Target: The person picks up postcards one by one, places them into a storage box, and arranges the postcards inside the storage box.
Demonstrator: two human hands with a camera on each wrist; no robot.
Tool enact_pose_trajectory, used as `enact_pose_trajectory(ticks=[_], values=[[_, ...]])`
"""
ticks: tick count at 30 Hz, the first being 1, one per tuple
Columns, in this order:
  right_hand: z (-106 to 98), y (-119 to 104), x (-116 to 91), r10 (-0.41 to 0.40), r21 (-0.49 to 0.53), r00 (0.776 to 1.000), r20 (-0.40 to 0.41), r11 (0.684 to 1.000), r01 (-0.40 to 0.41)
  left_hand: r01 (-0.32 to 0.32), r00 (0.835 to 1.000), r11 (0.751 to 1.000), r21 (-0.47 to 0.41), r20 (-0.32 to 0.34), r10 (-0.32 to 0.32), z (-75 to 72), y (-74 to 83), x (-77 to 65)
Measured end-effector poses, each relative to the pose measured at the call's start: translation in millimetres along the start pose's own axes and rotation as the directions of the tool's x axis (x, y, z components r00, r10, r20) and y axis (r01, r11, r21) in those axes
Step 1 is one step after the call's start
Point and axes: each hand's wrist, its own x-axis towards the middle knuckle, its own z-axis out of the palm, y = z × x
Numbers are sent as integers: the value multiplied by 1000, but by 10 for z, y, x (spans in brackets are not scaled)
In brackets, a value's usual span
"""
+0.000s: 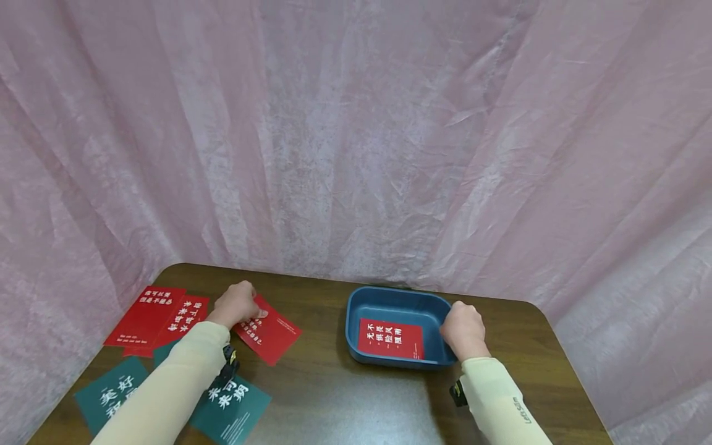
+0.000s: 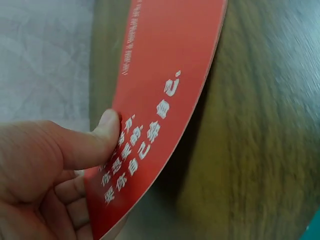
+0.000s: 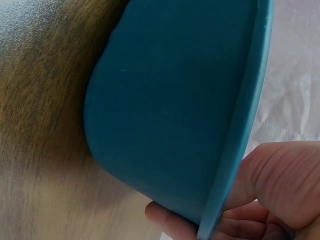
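My left hand (image 1: 236,305) pinches a red card (image 1: 276,335) with white writing, thumb on its printed face. In the left wrist view the card (image 2: 172,45) bows in a curve, one edge lifted above the wood. The curled fingers lie behind it, partly hidden. To the right, my right hand (image 1: 464,329) grips the right end of a blue plastic basin (image 1: 400,304). The right wrist view has the thumb inside the rim and a finger under the outer wall (image 3: 165,105). Flat inside the basin lies another red card (image 1: 410,339).
Two overlapping red cards (image 1: 132,321) lie at the table's left edge. Green cards (image 1: 245,411) are spread nearer the front, partly covered by my left sleeve (image 1: 161,395). A pink curtain (image 1: 356,142) hangs behind the wooden table (image 1: 317,395).
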Motion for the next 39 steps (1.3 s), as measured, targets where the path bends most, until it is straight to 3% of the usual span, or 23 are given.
enact_pose_trajectory(ticks=[4, 9, 14, 18, 21, 26, 30, 34, 39], values=[[-11, -17, 2, -22, -7, 999, -24, 1000, 22, -29, 999, 999, -36, 16, 30, -24, 24, -2], [-30, -30, 21, -13, -11, 1000, -13, 1000, 13, -59, 998, 988, -145, 15, 61, -66, 128, -27], [-14, -31, 19, -1, -6, 1000, 9, 1000, 1, -92, 996, 943, -321, -21, 90, -94, 266, -38], [7, -43, 37, -8, -5, 1000, 1, 1000, 8, -128, 992, 905, -405, -55, 116, -119, 363, -27], [19, -55, 51, -13, -8, 1000, 0, 1000, 13, -150, 989, 859, -490, -74, 130, -141, 440, -45], [26, -63, 54, -12, -15, 1000, 16, 1000, 12, -206, 978, 717, -666, -160, 131, -183, 609, -106], [34, -61, 71, -15, -19, 1000, 7, 1000, 15, -239, 967, 625, -743, -239, 85, -236, 775, -146], [40, -53, 80, -12, -23, 1000, 1, 1000, 12, -248, 961, 571, -783, -273, 43, -270, 945, -206], [39, -40, 82, -10, -23, 1000, 9, 1000, 10, -272, 958, 521, -809, -277, 70, -292, 1142, -320]])
